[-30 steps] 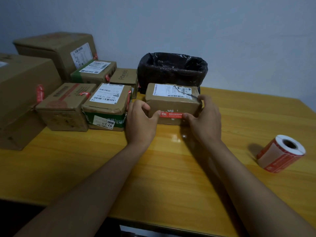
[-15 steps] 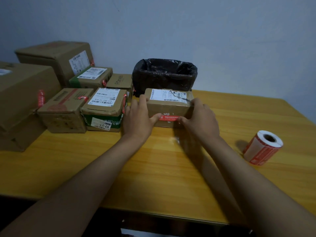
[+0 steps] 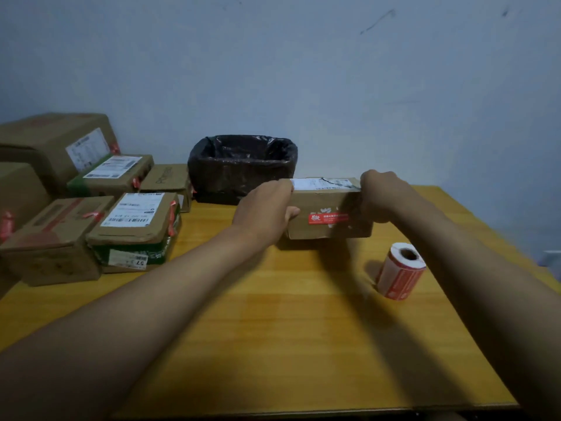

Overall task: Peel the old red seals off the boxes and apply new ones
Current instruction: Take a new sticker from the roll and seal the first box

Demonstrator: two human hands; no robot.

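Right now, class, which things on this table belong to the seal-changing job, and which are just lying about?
Belong to the job:
held box, gripped by left hand and right hand
red seal on its front
roll of red seals
stacked boxes with red seals

Lying about:
black-lined bin

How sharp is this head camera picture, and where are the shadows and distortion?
Head view: dim and soft overall; the hands and the held box are motion-blurred, and the seal's print is unreadable. Shadows fall beneath the box and left of the label roll. Wide-angle stretch enlarges the forearms near the bottom corners.
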